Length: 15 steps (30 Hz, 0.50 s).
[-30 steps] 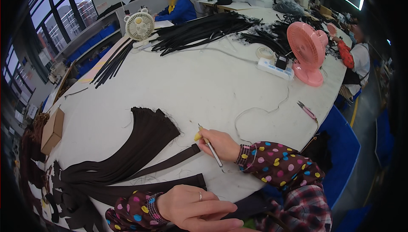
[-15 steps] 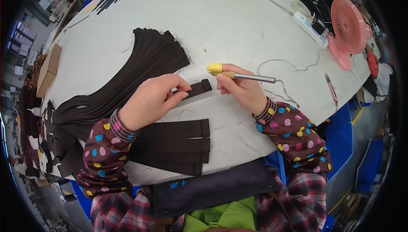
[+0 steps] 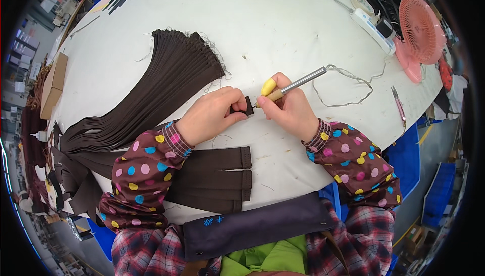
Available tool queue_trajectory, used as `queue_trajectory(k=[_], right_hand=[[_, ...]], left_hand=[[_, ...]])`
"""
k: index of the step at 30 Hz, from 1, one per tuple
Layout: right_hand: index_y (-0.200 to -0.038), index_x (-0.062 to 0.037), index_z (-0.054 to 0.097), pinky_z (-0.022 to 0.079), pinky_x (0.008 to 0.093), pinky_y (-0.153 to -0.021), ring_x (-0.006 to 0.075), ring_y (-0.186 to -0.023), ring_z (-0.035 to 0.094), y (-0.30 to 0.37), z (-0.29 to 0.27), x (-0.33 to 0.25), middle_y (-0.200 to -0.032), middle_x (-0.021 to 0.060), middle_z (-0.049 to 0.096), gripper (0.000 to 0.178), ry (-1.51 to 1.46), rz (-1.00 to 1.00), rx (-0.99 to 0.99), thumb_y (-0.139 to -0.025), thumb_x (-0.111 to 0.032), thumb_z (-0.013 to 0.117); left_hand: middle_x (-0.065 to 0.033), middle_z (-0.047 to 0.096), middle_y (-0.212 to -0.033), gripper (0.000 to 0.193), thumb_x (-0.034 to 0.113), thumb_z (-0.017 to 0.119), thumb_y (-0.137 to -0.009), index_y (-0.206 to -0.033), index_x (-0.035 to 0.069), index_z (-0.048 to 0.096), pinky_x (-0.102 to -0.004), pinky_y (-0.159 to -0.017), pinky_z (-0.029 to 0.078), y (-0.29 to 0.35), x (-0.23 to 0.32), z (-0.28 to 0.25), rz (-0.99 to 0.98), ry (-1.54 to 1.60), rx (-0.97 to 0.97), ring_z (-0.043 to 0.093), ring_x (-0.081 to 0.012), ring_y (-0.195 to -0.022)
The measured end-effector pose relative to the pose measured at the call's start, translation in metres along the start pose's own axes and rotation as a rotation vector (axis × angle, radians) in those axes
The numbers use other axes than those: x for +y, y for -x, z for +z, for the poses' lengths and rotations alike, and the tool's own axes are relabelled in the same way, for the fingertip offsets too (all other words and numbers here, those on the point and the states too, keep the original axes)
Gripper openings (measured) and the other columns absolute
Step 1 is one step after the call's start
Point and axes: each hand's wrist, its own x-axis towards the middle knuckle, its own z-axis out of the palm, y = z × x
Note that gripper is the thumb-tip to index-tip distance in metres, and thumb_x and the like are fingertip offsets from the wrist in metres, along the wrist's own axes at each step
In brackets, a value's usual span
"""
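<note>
On the white tabletop (image 3: 283, 28) lie fanned brown strips (image 3: 166, 69), then comes the left hand (image 3: 207, 115), fingers pinching one strip end (image 3: 249, 105) (likely light, limp; best held just behind its edge), then the right hand (image 3: 294, 111), fingers wrapped round a pen-like tool (image 3: 304, 80), tip just beside that edge.

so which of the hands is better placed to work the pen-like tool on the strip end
Probably the right hand: it holds the pen-like tool, tip pointing toward the dark strip close by. The left hand is occupied holding that strip.
</note>
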Motion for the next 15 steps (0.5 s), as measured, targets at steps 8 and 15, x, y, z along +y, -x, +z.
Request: queue_trajectory(k=[8,15], right_hand=[[-0.088,-0.0021,0.043,0.041,0.0234,-0.051,0.0076,-0.056,0.052,0.001,0.003,0.008,-0.067,0.0046,0.057,0.023,0.047,0.04,-0.025,-0.085,-0.012,0.063],[-0.088,-0.0026,0.042,0.041,0.0248,-0.05,0.0095,-0.055,0.052,-0.002,0.002,-0.003,-0.066,0.0059,0.057,0.024,0.125,-0.014,-0.033,-0.084,-0.012,0.063]], left_hand=[[-0.0087,0.058,-0.075,0.013,0.009,0.065,-0.082,-0.085,0.002,0.054,-0.0305,-0.058,0.045,0.0,-0.009,0.0,-0.069,0.166,-0.021,0.057,-0.0202,-0.063],[-0.0088,0.059,-0.073,0.013,0.009,0.063,-0.084,-0.087,0.002,0.053,-0.0299,-0.058,0.046,0.0,0.001,-0.008,-0.123,0.198,0.025,0.059,-0.0199,-0.063]])
